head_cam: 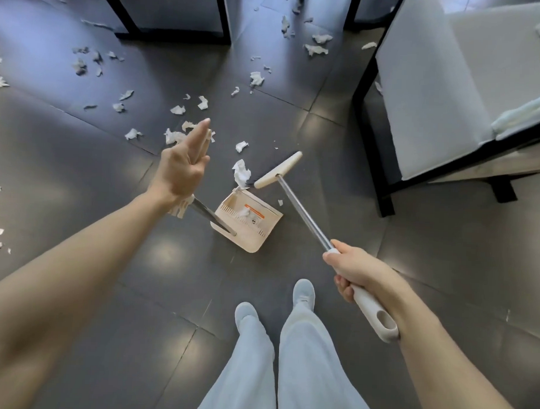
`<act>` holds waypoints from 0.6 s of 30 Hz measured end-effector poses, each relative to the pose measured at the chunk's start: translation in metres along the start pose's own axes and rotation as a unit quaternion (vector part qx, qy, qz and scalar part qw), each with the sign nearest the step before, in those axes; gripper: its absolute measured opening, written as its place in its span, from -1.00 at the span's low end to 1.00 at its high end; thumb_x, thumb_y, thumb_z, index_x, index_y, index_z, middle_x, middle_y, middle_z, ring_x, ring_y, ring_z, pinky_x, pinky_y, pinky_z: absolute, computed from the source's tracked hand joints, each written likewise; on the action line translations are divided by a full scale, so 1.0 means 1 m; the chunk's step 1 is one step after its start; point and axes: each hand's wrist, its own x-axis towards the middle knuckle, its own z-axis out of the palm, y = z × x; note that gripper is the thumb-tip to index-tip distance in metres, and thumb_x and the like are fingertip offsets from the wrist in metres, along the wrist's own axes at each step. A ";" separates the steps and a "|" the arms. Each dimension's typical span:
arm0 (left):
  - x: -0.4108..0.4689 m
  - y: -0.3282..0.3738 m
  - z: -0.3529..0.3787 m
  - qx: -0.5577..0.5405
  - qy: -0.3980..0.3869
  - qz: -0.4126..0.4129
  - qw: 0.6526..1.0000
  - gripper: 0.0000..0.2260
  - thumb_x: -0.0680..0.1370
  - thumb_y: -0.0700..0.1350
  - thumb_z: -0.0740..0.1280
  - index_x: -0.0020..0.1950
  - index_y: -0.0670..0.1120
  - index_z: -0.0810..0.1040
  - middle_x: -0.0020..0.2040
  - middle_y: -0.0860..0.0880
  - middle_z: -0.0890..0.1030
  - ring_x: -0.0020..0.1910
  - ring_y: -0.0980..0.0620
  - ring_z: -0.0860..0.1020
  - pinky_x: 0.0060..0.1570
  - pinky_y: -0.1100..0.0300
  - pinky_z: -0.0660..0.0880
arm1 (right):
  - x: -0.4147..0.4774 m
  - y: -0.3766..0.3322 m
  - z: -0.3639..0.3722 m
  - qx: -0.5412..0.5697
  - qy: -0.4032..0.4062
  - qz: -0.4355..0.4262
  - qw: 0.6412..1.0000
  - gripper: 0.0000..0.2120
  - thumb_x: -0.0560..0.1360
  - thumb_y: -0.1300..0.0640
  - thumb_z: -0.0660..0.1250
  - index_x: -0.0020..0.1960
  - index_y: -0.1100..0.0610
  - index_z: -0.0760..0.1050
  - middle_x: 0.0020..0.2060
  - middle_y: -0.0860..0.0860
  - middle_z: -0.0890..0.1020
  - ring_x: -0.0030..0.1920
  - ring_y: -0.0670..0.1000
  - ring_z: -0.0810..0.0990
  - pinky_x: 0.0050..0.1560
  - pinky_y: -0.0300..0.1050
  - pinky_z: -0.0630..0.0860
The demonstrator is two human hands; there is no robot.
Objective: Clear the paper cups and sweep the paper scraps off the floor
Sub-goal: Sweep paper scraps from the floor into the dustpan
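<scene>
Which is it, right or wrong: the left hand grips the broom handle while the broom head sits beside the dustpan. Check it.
Wrong on the hand. The head view shows the right hand gripping the broom handle while the broom head sits beside the dustpan; the left hand is open, fingers straight.

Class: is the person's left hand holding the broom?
No, the right hand grips the broom; the left hand is open, fingers straight.
</scene>
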 end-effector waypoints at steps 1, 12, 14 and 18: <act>-0.004 0.000 0.001 0.006 -0.007 0.002 1.000 -0.46 0.55 -0.43 0.19 0.48 -0.06 0.28 0.32 0.16 0.36 0.09 0.62 0.34 0.27 0.53 0.21 | -0.003 0.003 -0.001 0.007 0.010 0.003 1.000 -0.50 0.60 0.12 0.14 0.51 -0.10 0.17 -0.49 0.04 0.35 -0.56 -0.07 0.29 -0.59 -0.32 0.29; -0.013 0.007 0.006 0.044 0.010 0.037 0.998 -0.48 0.56 -0.43 0.17 0.49 -0.13 0.25 0.41 -0.06 0.37 0.04 0.65 0.12 -0.01 0.76 0.10 | 0.004 0.044 0.046 -0.116 0.006 0.041 0.992 -0.51 0.55 0.19 0.05 0.48 0.07 0.15 -0.51 0.11 0.47 -0.47 0.05 0.41 -0.23 -0.05 0.44; -0.013 0.006 0.004 0.041 0.011 0.041 0.998 -0.48 0.56 -0.43 0.17 0.49 -0.13 0.24 0.41 -0.07 0.37 0.01 0.68 0.11 -0.02 0.76 0.09 | -0.003 0.045 0.042 -0.088 0.000 0.039 0.995 -0.51 0.54 0.19 0.08 0.47 0.01 0.20 -0.59 0.04 0.43 -0.52 0.02 0.36 -0.36 -0.13 0.40; -0.017 -0.007 -0.005 0.035 0.012 0.038 0.999 -0.46 0.55 -0.43 0.17 0.50 -0.11 0.23 0.39 0.04 0.35 0.03 0.72 0.14 0.04 0.75 0.08 | -0.020 0.026 0.023 -0.036 0.034 0.027 0.998 -0.45 0.56 0.21 0.14 0.52 -0.08 0.17 -0.55 0.06 0.39 -0.56 -0.02 0.31 -0.57 -0.27 0.32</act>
